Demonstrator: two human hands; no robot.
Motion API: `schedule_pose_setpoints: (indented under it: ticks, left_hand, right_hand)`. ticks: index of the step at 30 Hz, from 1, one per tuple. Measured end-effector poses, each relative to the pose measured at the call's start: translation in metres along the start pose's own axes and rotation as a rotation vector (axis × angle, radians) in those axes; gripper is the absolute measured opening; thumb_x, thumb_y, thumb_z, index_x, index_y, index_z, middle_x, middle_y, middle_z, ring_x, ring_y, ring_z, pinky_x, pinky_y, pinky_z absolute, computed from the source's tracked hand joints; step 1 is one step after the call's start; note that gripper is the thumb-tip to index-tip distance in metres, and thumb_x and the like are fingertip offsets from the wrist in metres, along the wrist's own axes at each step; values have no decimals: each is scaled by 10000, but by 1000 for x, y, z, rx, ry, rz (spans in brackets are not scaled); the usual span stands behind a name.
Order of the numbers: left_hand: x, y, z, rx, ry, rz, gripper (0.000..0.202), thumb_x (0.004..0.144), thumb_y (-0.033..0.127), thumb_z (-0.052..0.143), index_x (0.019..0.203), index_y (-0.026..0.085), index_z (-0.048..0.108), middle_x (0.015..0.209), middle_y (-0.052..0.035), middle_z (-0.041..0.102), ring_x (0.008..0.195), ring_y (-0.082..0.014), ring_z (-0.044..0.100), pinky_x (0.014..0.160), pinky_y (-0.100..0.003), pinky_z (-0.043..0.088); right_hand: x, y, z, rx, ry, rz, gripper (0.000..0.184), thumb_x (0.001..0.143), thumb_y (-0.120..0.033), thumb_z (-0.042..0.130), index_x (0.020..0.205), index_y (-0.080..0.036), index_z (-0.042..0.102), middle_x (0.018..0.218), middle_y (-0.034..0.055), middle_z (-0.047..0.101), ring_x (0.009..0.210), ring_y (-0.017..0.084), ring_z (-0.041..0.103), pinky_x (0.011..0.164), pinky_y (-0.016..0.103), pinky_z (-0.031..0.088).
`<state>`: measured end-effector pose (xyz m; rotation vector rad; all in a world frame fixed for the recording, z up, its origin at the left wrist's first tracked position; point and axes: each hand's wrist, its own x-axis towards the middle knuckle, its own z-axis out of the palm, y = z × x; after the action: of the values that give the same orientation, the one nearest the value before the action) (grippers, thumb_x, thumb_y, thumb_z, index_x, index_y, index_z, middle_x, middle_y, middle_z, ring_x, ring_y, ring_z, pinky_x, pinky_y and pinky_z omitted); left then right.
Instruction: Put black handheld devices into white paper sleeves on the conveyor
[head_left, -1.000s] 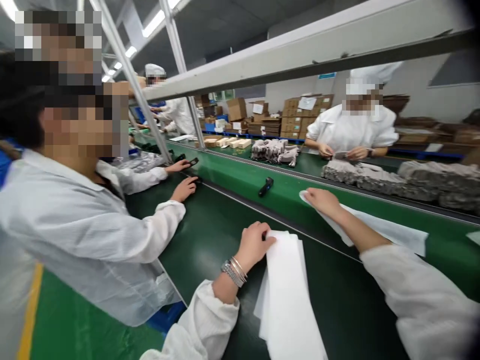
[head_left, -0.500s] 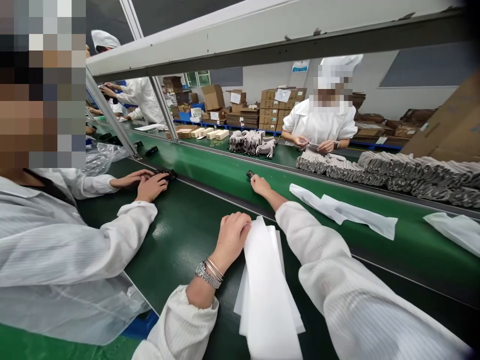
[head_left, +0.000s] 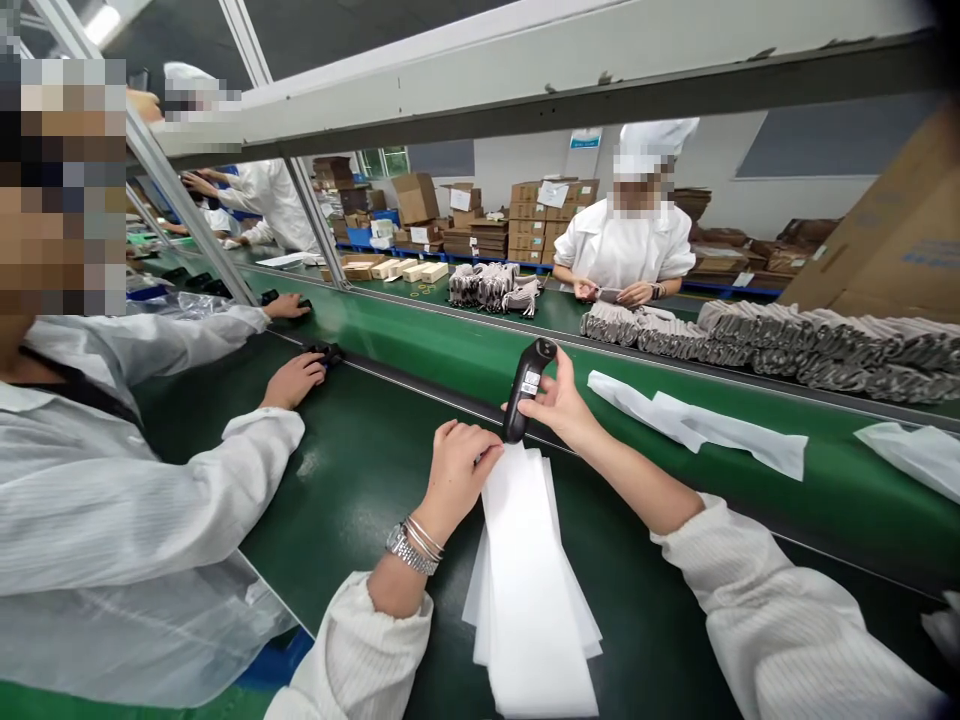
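My right hand (head_left: 559, 400) grips a black handheld device (head_left: 525, 385) with a bent head and a small white label on its body. The device is upright, its lower end just above the top of a stack of white translucent sleeves (head_left: 532, 570). These long, flat sleeves lie fanned out on the dark green worktop. At their upper end my left hand (head_left: 461, 465) pinches the edge, thumb against fingers. A watch and thin bangles circle my left wrist.
A green conveyor belt (head_left: 420, 355) runs beyond the worktop, carrying loose white sleeves (head_left: 697, 425). To my left, a co-worker's hands (head_left: 296, 380) touch black devices. Grey bundled items (head_left: 810, 345) are piled across the belt near another person. A white beam (head_left: 450, 75) crosses overhead.
My right hand has come back from over the belt, bringing the black device up to the sleeves. My left hand stays at their top. The neighbour's far hand has reached onto the belt.
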<state>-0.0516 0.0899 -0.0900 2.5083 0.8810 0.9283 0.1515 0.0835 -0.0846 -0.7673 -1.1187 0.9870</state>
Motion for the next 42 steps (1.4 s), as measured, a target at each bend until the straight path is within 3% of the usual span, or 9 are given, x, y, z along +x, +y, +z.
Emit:
schedule_pose_setpoints:
  ticks: [11,15,18,21,25,29,33,37,42]
  left_hand:
    - [1,10,-3,-114,112,25,60,845,181,672,814,203,626,1016,-24,549,1039,-189,544,1002,-388,369]
    - [7,22,-5,-272,197,4,52,863,189,633,811,189,627,1092,-54,493,1086,-191,525,990,-351,427]
    - [13,28,-7,-301,307,-44,72,877,193,601,810,180,625,1077,-60,470,1072,-183,518,979,-331,450]
    - [17,24,-9,-333,385,-159,80,874,207,599,805,177,627,1028,-53,488,994,-169,533,900,-305,477]
    - [14,7,-6,-446,407,-281,107,866,219,614,776,162,629,977,-45,513,891,-145,541,784,-267,480]
    - [4,-13,4,-454,399,-309,98,888,217,589,833,161,647,980,-46,523,815,-117,516,720,-241,457]
    - [-3,-31,16,-440,377,-368,63,870,160,583,878,157,645,991,-37,516,692,-78,456,666,-226,440]
    - [-5,-38,22,-406,351,-365,70,865,140,576,874,164,641,988,-31,516,681,-73,452,669,-226,437]
    - [-8,-36,21,-379,343,-346,67,867,141,578,861,169,638,972,-29,516,698,-81,467,676,-231,436]
  right_hand:
    - [-4,-8,5,-52,-53,-19,1098,692,-355,840,1446,-448,46,1242,50,506,790,154,658,782,408,586]
    - [-11,-1,13,-192,-122,7,746,769,-411,768,1381,-339,348,1217,53,539,923,160,615,784,303,542]
    - [-20,2,21,-215,-195,167,422,877,-562,591,1120,-216,598,1032,47,610,884,159,601,759,280,515]
    - [-28,3,31,-83,-304,384,497,799,-646,642,877,-155,624,753,21,600,709,145,590,692,283,500]
    - [-28,-4,36,75,-366,507,505,721,-608,734,880,-142,620,740,65,662,698,180,632,713,319,509]
    - [1,-15,3,-128,33,255,433,774,-595,651,881,-182,577,659,21,630,606,156,576,645,279,461]
    - [47,-10,-66,-802,217,84,387,884,-541,442,806,-185,574,648,35,601,602,172,548,609,278,388]
    - [65,12,-113,-1374,210,-40,385,905,-454,363,873,-184,637,870,112,665,864,259,611,760,344,434]
    - [29,41,-89,-1301,5,-162,393,899,-416,425,1168,-212,625,1139,117,631,985,250,611,835,370,478]
